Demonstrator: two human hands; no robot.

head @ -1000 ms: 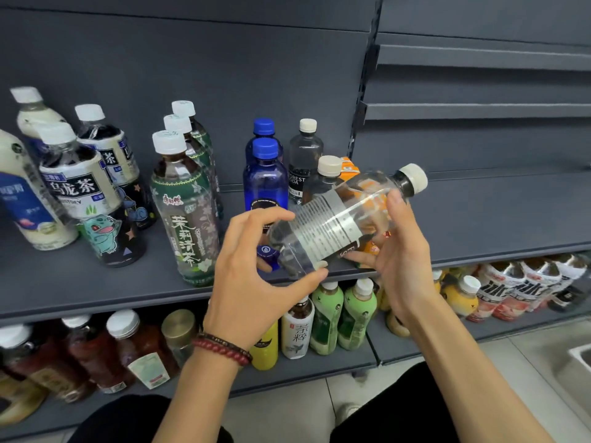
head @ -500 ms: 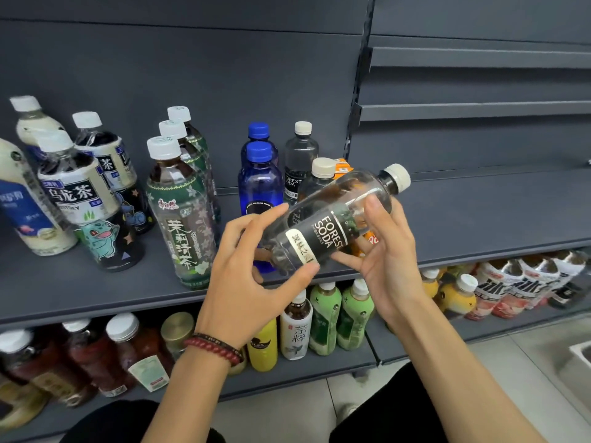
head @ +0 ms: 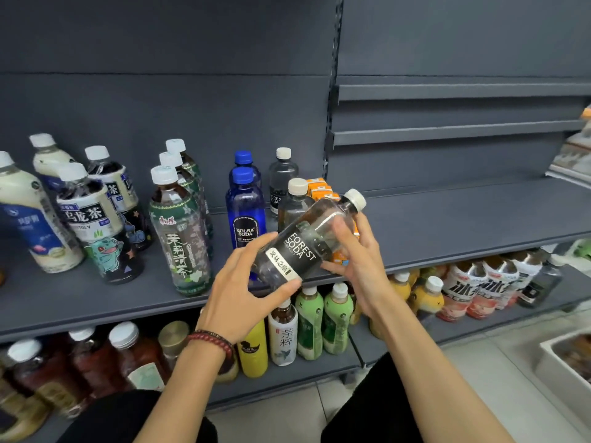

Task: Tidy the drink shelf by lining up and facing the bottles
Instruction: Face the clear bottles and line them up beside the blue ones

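A grey shelf (head: 463, 225) of drinks is viewed from above, with two bare hands raised in front of it. Far to the left of the left hand, milky white bottles (head: 28, 219) and dark tea bottles (head: 96, 225) with white caps are stood in loose rows. Just left of that hand, three green tea bottles (head: 182, 235) are lined up one behind another. Above its fingertips, two blue bottles (head: 245, 209) are stood front to back, the front label faced forward. A beaded bracelet (head: 211, 340) is worn on the left wrist. The left hand (head: 236, 292) is curled round the lower end of a clear soda bottle (head: 300, 247), thumb beneath and fingers on top. The bottle is held between both hands in front of the shelf edge, tilted, its cap up to the right and its black label turned to the viewer. The right hand (head: 358, 263) is wrapped round its upper part. Behind the hands, two matching clear bottles (head: 295, 203) and orange cartons (head: 319, 188) are stood on the shelf. Below the hands, pale green bottles (head: 323, 318) are kept on a lower shelf.
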